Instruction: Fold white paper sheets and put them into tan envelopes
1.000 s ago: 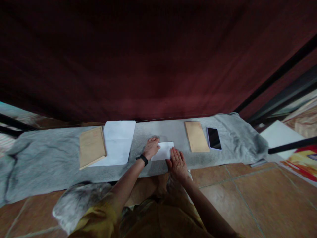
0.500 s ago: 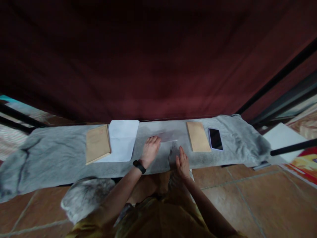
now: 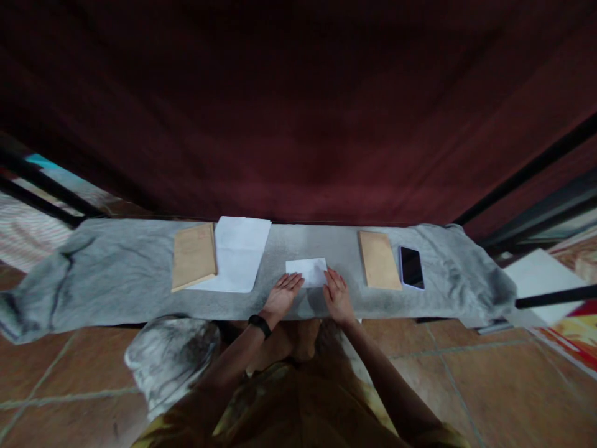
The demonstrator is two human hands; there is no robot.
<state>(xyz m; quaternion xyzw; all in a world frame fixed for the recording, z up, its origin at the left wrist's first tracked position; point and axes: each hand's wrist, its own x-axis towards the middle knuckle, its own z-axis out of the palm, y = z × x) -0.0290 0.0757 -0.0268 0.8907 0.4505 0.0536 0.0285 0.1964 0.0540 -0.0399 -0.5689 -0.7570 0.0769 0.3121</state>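
Note:
A small folded white paper (image 3: pixel 308 269) lies on the grey cloth in front of me. My left hand (image 3: pixel 282 295), a dark band on its wrist, rests at the paper's lower left with fingers stretched out over its edge. At the paper's right edge, my right hand (image 3: pixel 338 297) touches it with its fingertips, the fingers extended. Neither hand is wrapped around the sheet. Left of them are larger white sheets (image 3: pixel 240 252), partly covered by a brown envelope (image 3: pixel 193 255).
The grey cloth (image 3: pixel 140 274) covers a long narrow bench. To the right lie another brown envelope (image 3: pixel 380 260) and a phone (image 3: pixel 411 267). A dark red curtain (image 3: pixel 298 155) hangs behind. Black metal bars (image 3: pixel 555 297) stand at both ends, above a tiled floor (image 3: pixel 504 373).
The paper, blurred before under my left hand, now lies flat and nearer to me. My left hand has turned and drawn back; my right hand has moved up to the paper's edge.

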